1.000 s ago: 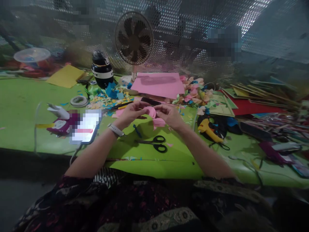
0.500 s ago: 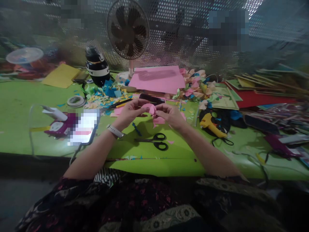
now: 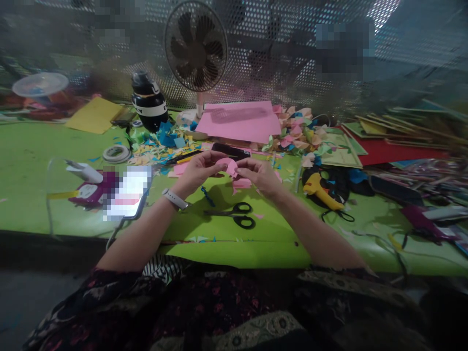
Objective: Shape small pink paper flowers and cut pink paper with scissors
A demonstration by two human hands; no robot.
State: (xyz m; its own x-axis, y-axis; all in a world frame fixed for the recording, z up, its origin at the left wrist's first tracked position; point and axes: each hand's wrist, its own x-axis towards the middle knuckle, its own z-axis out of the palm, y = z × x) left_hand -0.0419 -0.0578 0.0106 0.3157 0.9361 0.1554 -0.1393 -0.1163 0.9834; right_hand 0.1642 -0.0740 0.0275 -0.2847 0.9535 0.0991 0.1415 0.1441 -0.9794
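Observation:
A small curved piece of pink paper point(image 3: 229, 165) is held up over the green table between my two hands. My left hand point(image 3: 199, 168) pinches its left part between thumb and fingers. At its right end, the fingertips of my right hand point(image 3: 260, 176) are closed on the paper. Pink paper scraps point(image 3: 242, 184) lie on the table just below and behind it. Closer to me rest black-handled scissors point(image 3: 234, 212), blades pointing left. A small twisted blue strip point(image 3: 207, 195) lies left of them.
Pink sheets point(image 3: 239, 119) lie behind my hands, with a heap of paper flowers point(image 3: 296, 129) beside them. A yellow glue gun point(image 3: 323, 190) sits to the right. On the left are a lit phone point(image 3: 127, 192), a tape roll point(image 3: 116, 153) and a black bottle point(image 3: 149, 105). A fan point(image 3: 196, 46) stands behind.
The curved pink paper has tilted slightly in my fingers, its right end turned a little. Both hands keep their hold, and the whole view has shifted slightly.

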